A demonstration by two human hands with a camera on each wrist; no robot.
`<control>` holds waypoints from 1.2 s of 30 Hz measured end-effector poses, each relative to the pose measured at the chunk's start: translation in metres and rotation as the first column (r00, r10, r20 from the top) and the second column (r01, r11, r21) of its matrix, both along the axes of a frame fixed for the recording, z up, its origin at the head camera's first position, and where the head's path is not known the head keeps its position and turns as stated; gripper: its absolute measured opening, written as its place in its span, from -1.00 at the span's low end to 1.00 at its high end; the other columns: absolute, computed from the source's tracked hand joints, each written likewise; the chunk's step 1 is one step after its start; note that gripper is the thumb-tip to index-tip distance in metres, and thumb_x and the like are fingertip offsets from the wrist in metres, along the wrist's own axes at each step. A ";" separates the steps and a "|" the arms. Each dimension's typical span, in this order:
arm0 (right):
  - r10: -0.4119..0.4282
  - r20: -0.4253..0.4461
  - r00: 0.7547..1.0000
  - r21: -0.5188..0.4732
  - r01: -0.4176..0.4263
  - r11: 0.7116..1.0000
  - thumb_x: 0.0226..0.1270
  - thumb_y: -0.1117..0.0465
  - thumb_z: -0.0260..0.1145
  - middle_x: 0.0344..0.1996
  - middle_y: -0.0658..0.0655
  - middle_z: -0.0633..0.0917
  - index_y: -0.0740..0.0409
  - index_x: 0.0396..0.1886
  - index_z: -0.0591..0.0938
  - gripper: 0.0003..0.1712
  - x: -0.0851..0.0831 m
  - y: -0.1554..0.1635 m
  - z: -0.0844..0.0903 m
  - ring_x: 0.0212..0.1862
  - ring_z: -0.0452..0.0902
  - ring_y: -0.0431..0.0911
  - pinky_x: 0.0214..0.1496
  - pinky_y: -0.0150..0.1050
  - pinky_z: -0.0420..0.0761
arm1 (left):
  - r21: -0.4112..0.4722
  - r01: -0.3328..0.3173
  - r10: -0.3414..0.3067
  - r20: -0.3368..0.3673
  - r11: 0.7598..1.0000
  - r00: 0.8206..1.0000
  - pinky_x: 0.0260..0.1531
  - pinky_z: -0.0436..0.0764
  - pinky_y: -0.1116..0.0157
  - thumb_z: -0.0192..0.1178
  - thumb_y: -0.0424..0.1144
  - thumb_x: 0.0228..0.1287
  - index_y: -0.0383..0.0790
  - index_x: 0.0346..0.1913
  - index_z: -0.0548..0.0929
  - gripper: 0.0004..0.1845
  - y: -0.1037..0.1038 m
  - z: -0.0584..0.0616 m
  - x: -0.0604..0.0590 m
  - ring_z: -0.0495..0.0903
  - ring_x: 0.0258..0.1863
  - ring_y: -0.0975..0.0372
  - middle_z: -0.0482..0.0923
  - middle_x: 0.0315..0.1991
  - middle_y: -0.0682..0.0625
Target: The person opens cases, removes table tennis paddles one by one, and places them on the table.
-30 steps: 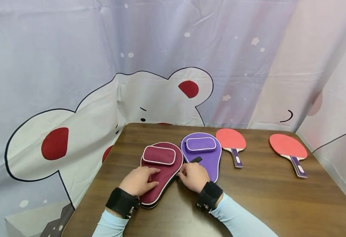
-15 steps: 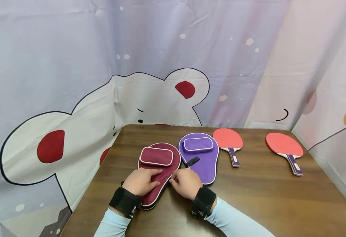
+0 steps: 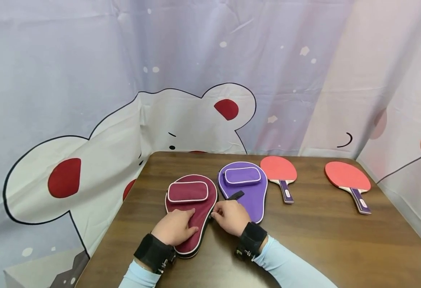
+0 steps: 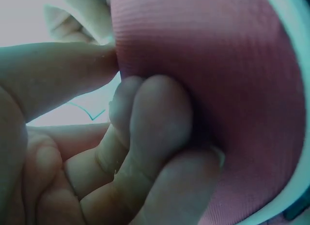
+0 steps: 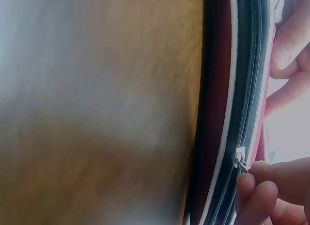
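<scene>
A maroon table tennis bat case (image 3: 188,193) with white piping and a small front pocket lies flat on the table. My left hand (image 3: 174,227) rests on its lower front, index finger and thumb extended over the fabric; the left wrist view has fingertips (image 4: 162,109) pressing into the maroon cloth. At the case's right edge, my right hand (image 3: 231,218) pinches a small metal zipper pull (image 5: 240,159) between thumb and fingertips. Along the side runs a black zipper (image 5: 247,89), its teeth together above the slider in the right wrist view.
A purple bat case (image 3: 255,202) with a black strap (image 3: 236,195) lies just beyond my right hand. Two red table tennis bats, a nearer-in one (image 3: 279,169) beside that case and another farther right (image 3: 348,176), lie on the wooden table (image 3: 322,240). A patterned curtain (image 3: 181,48) hangs behind.
The maroon case has turned slightly, its wide end shifting left and narrow end right. My right hand slid down along its edge, then back up. My left hand moved a little right and down.
</scene>
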State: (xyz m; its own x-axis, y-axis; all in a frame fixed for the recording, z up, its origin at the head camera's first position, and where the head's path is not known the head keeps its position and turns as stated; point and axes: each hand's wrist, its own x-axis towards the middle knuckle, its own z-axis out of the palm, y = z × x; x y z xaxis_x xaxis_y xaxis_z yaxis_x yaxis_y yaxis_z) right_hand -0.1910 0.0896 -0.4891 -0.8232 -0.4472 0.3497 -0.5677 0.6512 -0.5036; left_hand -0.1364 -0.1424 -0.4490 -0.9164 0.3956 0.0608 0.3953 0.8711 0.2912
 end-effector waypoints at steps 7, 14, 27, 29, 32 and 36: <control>0.064 0.013 0.998 -0.046 -0.063 0.997 0.35 0.27 0.56 -0.60 -0.24 0.63 -0.07 -0.50 0.70 -0.73 0.003 -0.002 0.000 -0.49 0.49 -0.39 -0.38 -0.32 0.53 | -0.003 -0.023 0.023 -0.024 1.000 0.999 0.04 0.72 -0.13 0.54 -0.08 0.34 -0.46 0.28 0.68 -0.38 0.007 -0.002 0.004 0.80 -0.05 -0.12 0.78 -0.01 -0.33; 0.119 0.032 0.992 -0.036 -0.118 0.992 0.36 0.26 0.57 -0.58 -0.23 0.65 -0.06 -0.50 0.72 -0.75 0.009 -0.003 0.006 -0.47 0.53 -0.38 -0.36 -0.30 0.54 | -0.001 -0.019 0.019 -0.051 1.000 0.998 0.01 0.73 -0.11 0.55 -0.09 0.33 -0.44 0.23 0.70 -0.42 0.007 -0.005 0.001 0.80 -0.08 -0.09 0.79 -0.06 -0.30; 0.043 -0.070 0.997 -0.038 -0.046 0.998 0.32 0.25 0.62 -0.59 -0.26 0.63 -0.07 -0.45 0.78 -0.80 -0.002 -0.002 0.003 -0.49 0.49 -0.35 -0.40 -0.28 0.50 | -0.043 0.010 -0.011 -0.032 0.999 0.999 -0.12 0.73 -0.01 0.57 -0.02 0.32 -0.42 0.11 0.73 -0.46 0.011 0.001 0.007 0.77 -0.23 0.01 0.76 -0.26 -0.14; 0.032 -0.064 0.997 -0.043 -0.035 0.998 0.31 0.27 0.62 -0.59 -0.25 0.63 -0.07 -0.44 0.77 -0.80 -0.002 -0.001 0.003 -0.49 0.49 -0.34 -0.40 -0.27 0.50 | -0.043 0.022 -0.023 -0.023 0.999 0.999 -0.10 0.73 0.01 0.58 0.00 0.31 -0.42 0.14 0.72 -0.42 0.011 0.003 0.006 0.77 -0.22 0.02 0.76 -0.24 -0.14; 0.044 -0.029 0.999 -0.044 -0.045 0.998 0.34 0.28 0.60 -0.58 -0.25 0.63 -0.06 -0.44 0.76 -0.79 -0.001 -0.001 0.003 -0.48 0.49 -0.36 -0.37 -0.29 0.52 | -0.016 0.041 -0.041 -0.006 0.999 0.999 -0.12 0.73 0.06 0.58 0.00 0.31 -0.40 0.22 0.70 -0.38 0.009 0.003 0.003 0.73 -0.26 0.09 0.73 -0.30 -0.08; 0.073 0.011 0.997 -0.023 -0.073 0.997 0.36 0.28 0.59 -0.57 -0.24 0.65 -0.06 -0.45 0.75 -0.77 0.004 -0.001 0.005 -0.48 0.51 -0.38 -0.35 -0.31 0.54 | 0.031 0.062 -0.063 0.029 0.998 0.998 -0.26 0.65 0.20 0.56 -0.01 0.35 -0.40 0.38 0.64 -0.29 0.005 0.000 0.002 0.57 -0.41 0.26 0.56 -0.49 0.11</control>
State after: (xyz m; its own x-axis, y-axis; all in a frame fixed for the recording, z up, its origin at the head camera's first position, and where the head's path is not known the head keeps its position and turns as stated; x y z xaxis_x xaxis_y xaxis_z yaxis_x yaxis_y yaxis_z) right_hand -0.1866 0.0885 -0.4842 -0.7927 -0.4986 0.3508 -0.6074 0.5964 -0.5248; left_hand -0.1345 -0.1374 -0.4493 -0.8914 0.4508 0.0463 0.4396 0.8354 0.3299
